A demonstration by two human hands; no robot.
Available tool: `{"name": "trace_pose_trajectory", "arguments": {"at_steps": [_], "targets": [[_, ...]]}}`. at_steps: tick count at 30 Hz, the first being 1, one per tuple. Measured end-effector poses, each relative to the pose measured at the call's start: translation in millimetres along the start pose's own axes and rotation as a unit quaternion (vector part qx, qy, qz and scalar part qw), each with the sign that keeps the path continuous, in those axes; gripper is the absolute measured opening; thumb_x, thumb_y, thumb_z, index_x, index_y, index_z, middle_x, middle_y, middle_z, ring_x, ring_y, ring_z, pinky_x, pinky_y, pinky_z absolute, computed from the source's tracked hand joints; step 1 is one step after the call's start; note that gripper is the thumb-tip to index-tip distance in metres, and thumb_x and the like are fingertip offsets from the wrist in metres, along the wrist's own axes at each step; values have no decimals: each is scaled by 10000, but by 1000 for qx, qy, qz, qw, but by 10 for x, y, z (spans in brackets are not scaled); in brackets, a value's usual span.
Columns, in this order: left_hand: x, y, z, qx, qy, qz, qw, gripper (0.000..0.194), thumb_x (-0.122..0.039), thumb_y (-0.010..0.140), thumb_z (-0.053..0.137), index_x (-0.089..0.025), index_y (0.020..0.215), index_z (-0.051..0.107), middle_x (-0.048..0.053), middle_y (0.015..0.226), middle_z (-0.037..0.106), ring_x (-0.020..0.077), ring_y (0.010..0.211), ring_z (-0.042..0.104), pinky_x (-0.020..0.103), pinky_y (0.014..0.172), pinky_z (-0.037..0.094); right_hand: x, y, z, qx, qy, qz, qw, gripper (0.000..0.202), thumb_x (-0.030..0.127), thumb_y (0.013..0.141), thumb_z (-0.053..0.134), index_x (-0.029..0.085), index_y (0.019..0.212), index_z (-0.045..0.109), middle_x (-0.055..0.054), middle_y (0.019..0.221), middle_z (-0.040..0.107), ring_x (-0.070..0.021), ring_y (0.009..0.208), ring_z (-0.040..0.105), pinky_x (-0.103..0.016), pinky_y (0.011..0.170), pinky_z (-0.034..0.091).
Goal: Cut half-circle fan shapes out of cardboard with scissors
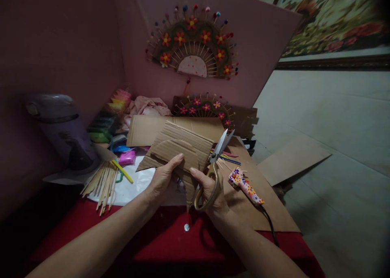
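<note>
My left hand [166, 178] grips a piece of corrugated cardboard [183, 131] from below, its thumb pressed on a smaller cardboard piece with a curved edge [175, 154] that lies on top. Opposite it, my right hand [213, 192] pinches the cardboard with its thumb while the handles of a pair of scissors [215, 164] hang on its fingers. The scissor blades point up and away, slightly parted, beside the cardboard's right edge. Both hands are closed, and their lower fingers are hidden behind the cardboard.
Wooden skewers [105, 184] lie left by a purple bottle [65, 131]. A flower-patterned glue gun [245, 186] with a black cord rests on brown board [274, 213] at right. Behind are a flat cardboard piece [146, 133] and two flower-decorated fans, one upper [190, 30], one lower [207, 107].
</note>
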State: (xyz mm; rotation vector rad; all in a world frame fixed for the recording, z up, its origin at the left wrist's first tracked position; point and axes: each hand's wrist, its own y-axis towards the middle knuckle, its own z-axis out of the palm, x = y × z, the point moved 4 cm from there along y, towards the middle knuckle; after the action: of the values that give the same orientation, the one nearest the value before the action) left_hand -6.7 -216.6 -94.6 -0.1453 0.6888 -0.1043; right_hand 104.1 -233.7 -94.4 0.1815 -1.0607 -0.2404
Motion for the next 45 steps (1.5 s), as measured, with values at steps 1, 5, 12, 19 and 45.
{"name": "trace_pose_trajectory", "arguments": {"at_steps": [1,5,12,19,45], "targets": [[-17,6,1,1,2,12,1000,73,-138,679,740,-135,740,699,6,695,707,106,632,652,174,636,527,5,2,9,11,-5,2,1000,446,233,710,729,178,1137,613,-60,981,723,-265,985,662,-484,967,478],[-140,54,-13,1,1,65,998,128,-155,681,743,-137,802,706,11,804,731,111,736,668,180,720,525,5,5,-13,11,-60,-18,998,352,332,769,704,209,1085,609,-51,1029,701,-240,1050,629,-411,949,485],[-365,99,-31,11,-28,134,991,166,-171,696,736,-156,859,707,8,887,741,125,803,669,214,764,533,-117,-39,-5,61,-74,33,995,414,616,782,591,204,808,553,40,561,540,-115,431,499,-235,409,416],[-222,44,-8,23,28,75,997,192,-223,678,758,-132,843,718,32,861,735,138,794,661,221,740,516,20,37,-88,-22,-121,-34,992,347,408,739,721,215,990,579,-6,786,670,-184,739,650,-329,737,539],[-164,-110,72,60,55,37,996,171,-256,723,738,-133,841,731,41,862,736,143,799,658,215,756,516,197,-56,55,-23,-84,-63,994,563,247,696,745,208,1222,547,-62,1064,701,-253,930,670,-372,858,532]]}}
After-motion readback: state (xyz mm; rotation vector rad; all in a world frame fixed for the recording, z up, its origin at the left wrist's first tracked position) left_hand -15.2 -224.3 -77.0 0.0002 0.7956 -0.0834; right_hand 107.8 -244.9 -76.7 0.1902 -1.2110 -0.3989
